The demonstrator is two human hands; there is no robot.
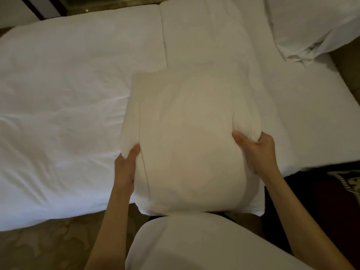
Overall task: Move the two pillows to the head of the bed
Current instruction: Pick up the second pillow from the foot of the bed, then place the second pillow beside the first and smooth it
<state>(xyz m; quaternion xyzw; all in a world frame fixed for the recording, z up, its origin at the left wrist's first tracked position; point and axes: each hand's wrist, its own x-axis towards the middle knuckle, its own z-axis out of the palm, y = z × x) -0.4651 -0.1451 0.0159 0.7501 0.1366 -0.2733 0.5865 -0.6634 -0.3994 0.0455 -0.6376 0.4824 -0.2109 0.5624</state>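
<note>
Both the left hand [126,168] and right hand [257,151] clench the sides of a plump white cloth pillow [187,145], hugging it clear of the white-sheeted bed [68,106] for carrying.

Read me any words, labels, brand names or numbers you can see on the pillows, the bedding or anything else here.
None can be read. The held pillow, the second pillow and the bed show plain white fabric, with no tag or print in view. The patterned cloth at the right edge shows a pattern, no letters.
</note>
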